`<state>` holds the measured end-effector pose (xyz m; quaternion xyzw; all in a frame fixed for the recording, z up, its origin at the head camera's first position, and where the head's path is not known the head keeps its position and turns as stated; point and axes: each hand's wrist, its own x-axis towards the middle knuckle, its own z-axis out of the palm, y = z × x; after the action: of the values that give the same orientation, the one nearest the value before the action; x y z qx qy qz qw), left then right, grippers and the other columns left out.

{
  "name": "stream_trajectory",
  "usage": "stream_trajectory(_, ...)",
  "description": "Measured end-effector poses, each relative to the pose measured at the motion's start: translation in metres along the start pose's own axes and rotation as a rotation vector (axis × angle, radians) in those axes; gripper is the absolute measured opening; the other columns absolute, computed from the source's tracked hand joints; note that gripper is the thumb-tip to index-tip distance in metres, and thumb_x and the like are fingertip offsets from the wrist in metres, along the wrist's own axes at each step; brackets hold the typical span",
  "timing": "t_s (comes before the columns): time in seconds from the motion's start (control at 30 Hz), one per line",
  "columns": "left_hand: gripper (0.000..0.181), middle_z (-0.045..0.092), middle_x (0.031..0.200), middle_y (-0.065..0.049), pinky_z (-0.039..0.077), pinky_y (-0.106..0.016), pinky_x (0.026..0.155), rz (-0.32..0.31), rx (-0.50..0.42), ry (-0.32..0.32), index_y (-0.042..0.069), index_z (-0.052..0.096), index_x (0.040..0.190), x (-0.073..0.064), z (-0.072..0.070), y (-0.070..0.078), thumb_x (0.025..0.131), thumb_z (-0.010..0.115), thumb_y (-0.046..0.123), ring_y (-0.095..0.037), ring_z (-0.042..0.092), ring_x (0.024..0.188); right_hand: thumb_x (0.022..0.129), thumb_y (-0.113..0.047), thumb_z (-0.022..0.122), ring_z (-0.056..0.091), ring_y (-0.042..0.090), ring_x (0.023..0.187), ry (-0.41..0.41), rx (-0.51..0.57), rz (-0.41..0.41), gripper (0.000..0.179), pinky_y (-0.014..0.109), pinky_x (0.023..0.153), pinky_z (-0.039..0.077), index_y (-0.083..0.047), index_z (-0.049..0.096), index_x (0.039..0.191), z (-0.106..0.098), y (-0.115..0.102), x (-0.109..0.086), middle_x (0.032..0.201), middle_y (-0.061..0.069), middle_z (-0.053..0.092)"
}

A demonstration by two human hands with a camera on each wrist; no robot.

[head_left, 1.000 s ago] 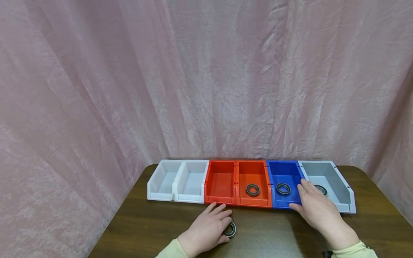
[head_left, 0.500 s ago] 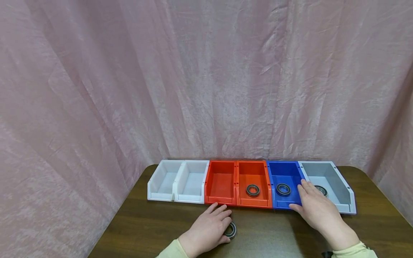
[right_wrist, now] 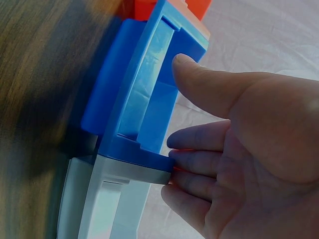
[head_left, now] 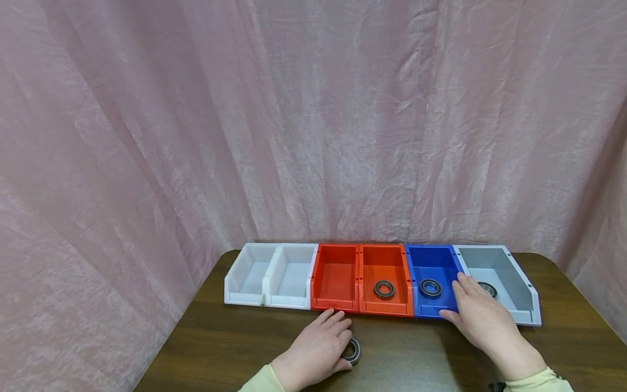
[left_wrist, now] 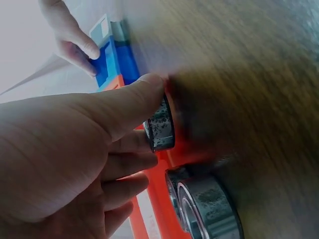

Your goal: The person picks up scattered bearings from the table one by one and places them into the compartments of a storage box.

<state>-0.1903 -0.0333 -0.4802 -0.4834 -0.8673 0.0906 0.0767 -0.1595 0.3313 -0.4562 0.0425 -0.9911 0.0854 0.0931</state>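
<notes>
My left hand (head_left: 317, 349) rests low over the brown table, in front of the red bins. Between its thumb and index finger it holds a ball bearing (head_left: 354, 353). That bearing (left_wrist: 162, 128) shows edge-on in the left wrist view, with two more bearings (left_wrist: 212, 209) by the fingers there; the head view hides those under the hand. My right hand (head_left: 482, 316) lies with extended fingers along the wall between the blue bin (head_left: 422, 310) and the grey bin (head_left: 521, 314), its thumb at the blue bin's front. Nothing is in its grasp in the right wrist view.
Side by side at the table's back stand two white bins (head_left: 289, 300), a left red bin (head_left: 335, 305), an orange-red bin (head_left: 387, 308), then blue and grey. Single bearings lie in the orange-red, blue and grey ones. A pink curtain (head_left: 313, 120) hangs behind.
The left hand's thumb and the bearing beside it have shifted very slightly to the right. My right hand and the bins have stayed in place.
</notes>
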Motion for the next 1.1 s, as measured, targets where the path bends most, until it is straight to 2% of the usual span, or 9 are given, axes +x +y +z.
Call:
stream_trajectory(0.7,0.054,0.07,0.148,-0.008,0.042,-0.042,0.125,0.019,0.101,0.128,0.015,0.077,0.124,-0.005,-0.02,0.004,0.094,0.084,0.059,-0.024,0.061,0.144,0.097,-0.035,0.086,0.046,0.064,0.144,0.006,-0.006,-0.008,0.078,0.071,0.115,0.043,0.024,0.057,0.139,0.0,0.0,0.0,0.153,0.048,0.046)
stream_trajectory(1.1,0.055,0.07,0.148,-0.007,0.041,-0.042,0.126,0.029,0.129,0.169,0.015,0.076,0.122,-0.006,-0.03,0.004,0.092,0.085,0.06,-0.025,0.061,0.144,0.097,-0.036,0.086,0.045,0.064,0.144,-0.002,0.001,0.0,0.079,0.072,0.114,0.043,0.024,0.056,0.14,0.001,0.0,0.0,0.153,0.048,0.045)
